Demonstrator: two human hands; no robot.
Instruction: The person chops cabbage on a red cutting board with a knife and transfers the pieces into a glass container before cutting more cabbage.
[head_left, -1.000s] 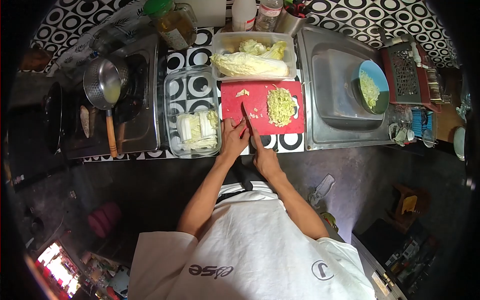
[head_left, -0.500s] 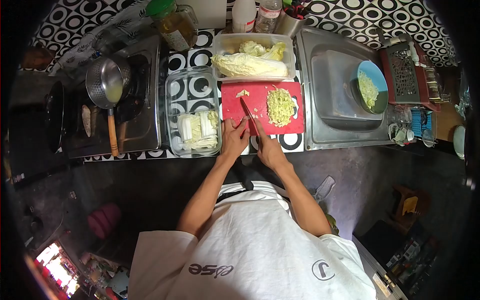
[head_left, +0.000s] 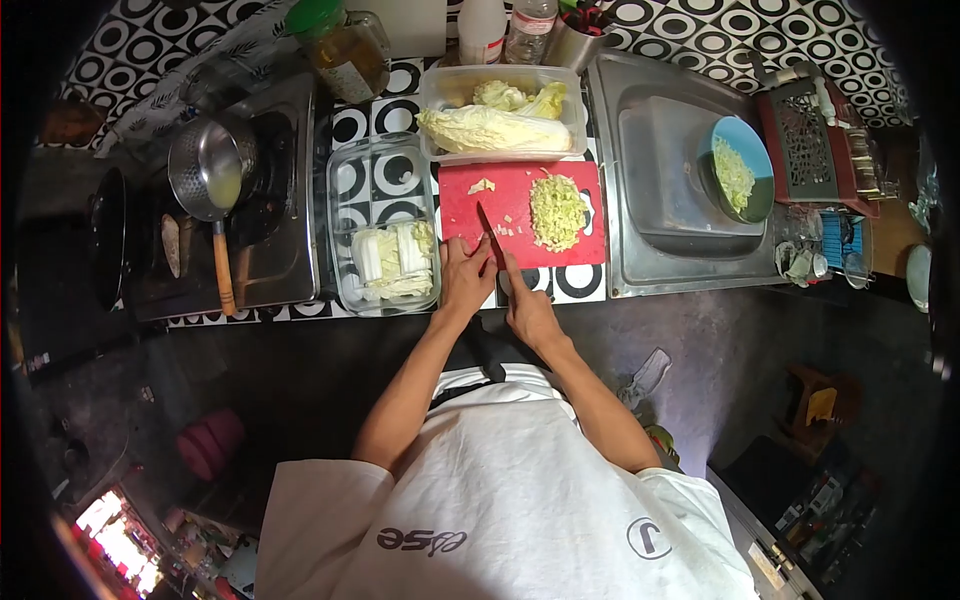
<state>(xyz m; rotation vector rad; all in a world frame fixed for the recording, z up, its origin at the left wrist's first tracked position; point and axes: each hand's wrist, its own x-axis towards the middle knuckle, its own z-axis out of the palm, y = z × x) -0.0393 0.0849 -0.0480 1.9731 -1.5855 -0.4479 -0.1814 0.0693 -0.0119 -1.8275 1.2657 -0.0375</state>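
A kitchen knife point(head_left: 488, 222) is in my right hand point(head_left: 532, 312), its dark blade slanting up and left over the red cutting board point(head_left: 458, 208). Close to the blade, my left hand point(head_left: 467, 278) rests at the board's near-left edge with fingers bent and drawn together; whatever they press on is hidden. A heap of finely chopped cabbage point(head_left: 556, 213) covers the board's right side. Small cabbage scraps point(head_left: 482, 186) lie beyond the knife tip, and a few tiny bits sit just right of the blade.
Left of the board, a clear container point(head_left: 336, 255) holds cut cabbage pieces point(head_left: 393, 262). Behind it, a plastic tub point(head_left: 500, 157) holds larger cabbage pieces point(head_left: 495, 132). A blue bowl point(head_left: 762, 165) with shredded cabbage stands at the sink point(head_left: 625, 275). A saucepan point(head_left: 195, 180) sits on the stove.
My right hand and the knife have shifted slightly left and back toward me. My left hand stays nearly in place on the board. The whole view has drifted a little.
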